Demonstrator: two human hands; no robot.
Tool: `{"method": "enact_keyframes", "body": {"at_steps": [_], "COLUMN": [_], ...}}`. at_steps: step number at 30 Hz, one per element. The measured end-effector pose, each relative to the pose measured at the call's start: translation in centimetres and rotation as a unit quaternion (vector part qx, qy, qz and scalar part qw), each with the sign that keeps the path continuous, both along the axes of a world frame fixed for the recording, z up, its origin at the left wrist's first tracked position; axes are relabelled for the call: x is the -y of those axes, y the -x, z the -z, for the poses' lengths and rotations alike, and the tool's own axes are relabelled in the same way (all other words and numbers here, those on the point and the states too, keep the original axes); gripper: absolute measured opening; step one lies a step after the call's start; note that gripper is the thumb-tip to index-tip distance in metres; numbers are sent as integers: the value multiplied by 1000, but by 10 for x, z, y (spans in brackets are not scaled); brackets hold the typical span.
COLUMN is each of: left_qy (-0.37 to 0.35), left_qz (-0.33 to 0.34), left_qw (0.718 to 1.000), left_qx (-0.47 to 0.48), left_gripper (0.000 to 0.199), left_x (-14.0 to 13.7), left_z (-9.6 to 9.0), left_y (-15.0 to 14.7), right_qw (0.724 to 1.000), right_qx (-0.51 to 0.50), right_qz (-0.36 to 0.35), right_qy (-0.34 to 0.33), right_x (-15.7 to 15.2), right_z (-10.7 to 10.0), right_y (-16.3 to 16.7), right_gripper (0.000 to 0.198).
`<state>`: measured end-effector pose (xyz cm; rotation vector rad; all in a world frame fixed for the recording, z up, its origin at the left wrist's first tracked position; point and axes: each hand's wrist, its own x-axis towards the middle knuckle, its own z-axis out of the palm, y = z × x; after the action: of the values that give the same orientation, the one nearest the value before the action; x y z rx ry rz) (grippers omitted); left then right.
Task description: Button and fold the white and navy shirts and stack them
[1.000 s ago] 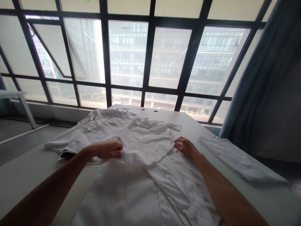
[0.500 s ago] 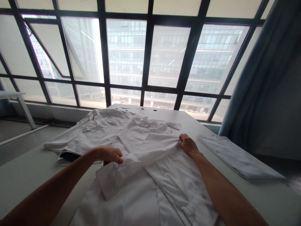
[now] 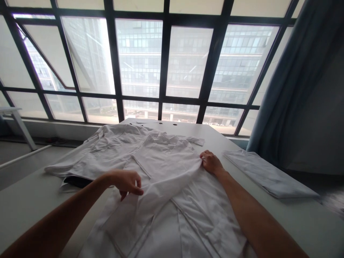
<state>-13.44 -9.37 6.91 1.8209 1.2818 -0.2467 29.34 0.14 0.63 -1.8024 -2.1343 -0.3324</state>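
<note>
The white shirt [image 3: 168,165] lies between the left hand [image 3: 127,182], curled downward with grip unclear, and the right hand [image 3: 211,163], pinching its fabric.

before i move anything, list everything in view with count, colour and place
collared garment: 1, white, spread along the table's middle
crumpled garments: count unclear, white, left of it
folded cloth: 1, white, right side of table
dark item: 1, black, by the left forearm, mostly hidden
table: 1, white, under the cloth
round spots: 2, black, table's far end
side table: 1, white, far left
window wall: 1, black-framed, behind
curtain: 1, blue, right
right hand: 1, bare, gripping the collared garment's right edge
left hand: 1, bare, at its left
</note>
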Motion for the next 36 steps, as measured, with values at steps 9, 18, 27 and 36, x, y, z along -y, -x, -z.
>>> {"method": "enact_keyframes", "body": {"at_steps": [9, 18, 27, 36], "left_qy": [-208, -265, -321, -283], "left_qz": [-73, -62, -40, -43], "left_qw": [967, 952, 941, 956], "left_qx": [129, 139, 99, 62], "left_gripper": [49, 34, 30, 29], "left_x": [-3, -7, -4, -7], "left_z": [25, 24, 19, 26], "left_y": [-33, -30, -28, -24], "right_qw": [991, 924, 870, 869], "right_qx": [4, 94, 164, 172], "right_qz": [-129, -367, -459, -464], "right_qy": [33, 42, -73, -8], "right_x": [7, 95, 148, 162], "right_z": [-18, -52, -30, -37], "right_y": [28, 131, 167, 174], "right_gripper": [25, 14, 24, 30]}}
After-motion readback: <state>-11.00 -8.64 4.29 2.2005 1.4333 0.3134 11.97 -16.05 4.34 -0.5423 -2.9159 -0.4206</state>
